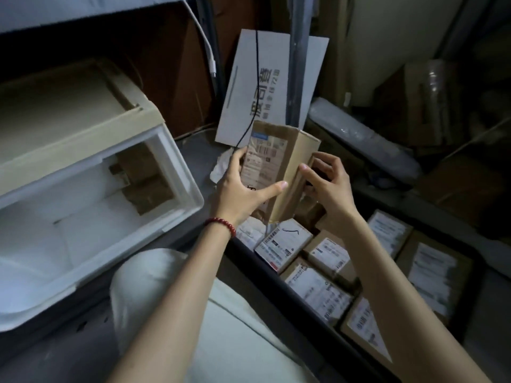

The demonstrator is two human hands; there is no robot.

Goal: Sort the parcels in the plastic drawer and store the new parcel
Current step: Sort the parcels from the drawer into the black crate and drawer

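Above the dark crate (290,295) of labelled boxes (318,288), the brown parcel (291,170) was held upright in mid-air, label face turned left. Left hand (243,189) gripped it, thumb across the front edge and fingers wrapped onto the label side; red bead bracelet (221,225) on that wrist. Right hand (329,189) held the opposite side with curled fingers. Plastic drawer (190,200) sat pulled open at left, brown parcels (143,181) at its back, well apart from the held one.

Matt cardboard parcel (279,172); smooth, glossy white plastic drawer (177,161).
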